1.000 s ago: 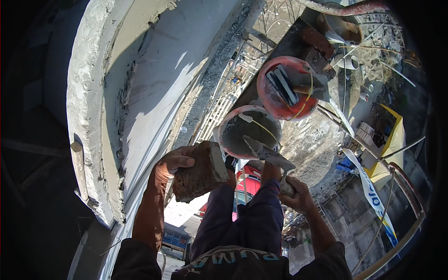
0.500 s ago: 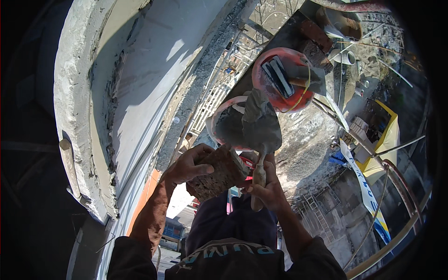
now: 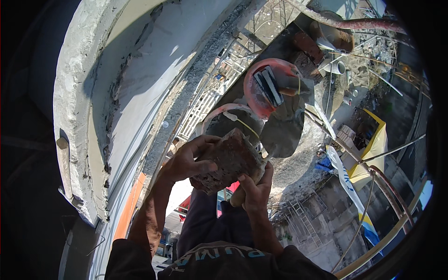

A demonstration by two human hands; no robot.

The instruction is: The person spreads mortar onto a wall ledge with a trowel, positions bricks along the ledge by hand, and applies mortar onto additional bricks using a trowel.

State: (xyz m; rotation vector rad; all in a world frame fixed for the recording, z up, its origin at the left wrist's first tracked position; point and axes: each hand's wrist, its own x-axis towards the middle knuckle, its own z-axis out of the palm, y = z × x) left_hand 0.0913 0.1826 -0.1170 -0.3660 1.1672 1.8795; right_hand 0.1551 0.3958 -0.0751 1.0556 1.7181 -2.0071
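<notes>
A rough, reddish-brown brick (image 3: 228, 163) is gripped by my left hand (image 3: 186, 161), fingers at its far edge and thumb across its face. My right hand (image 3: 256, 189) is closed round the handle of a trowel, its thumb touching the brick's near right edge. The grey-coated trowel blade (image 3: 282, 135) extends beyond the brick to the right, while the brick hides part of the handle. Past the brick stands a bucket (image 3: 211, 119) holding grey mortar (image 3: 224, 122), with a yellowish cord across it. Beside it, a red bucket (image 3: 252, 95) contains a black-and-white striped tool (image 3: 269, 86).
Along the left runs a curved concrete wall (image 3: 70, 93), with a wooden-handled tool (image 3: 64, 165) on its edge. Poles (image 3: 347, 147) and a reddish hose (image 3: 354, 24) cross the right side. Far below are a ladder (image 3: 305, 223) and a yellow-and-white sheet (image 3: 373, 149).
The trowel blade has swung right, away from over the mortar bucket. The brick has shifted right and turned, now covering part of the trowel. Both hands keep their holds.
</notes>
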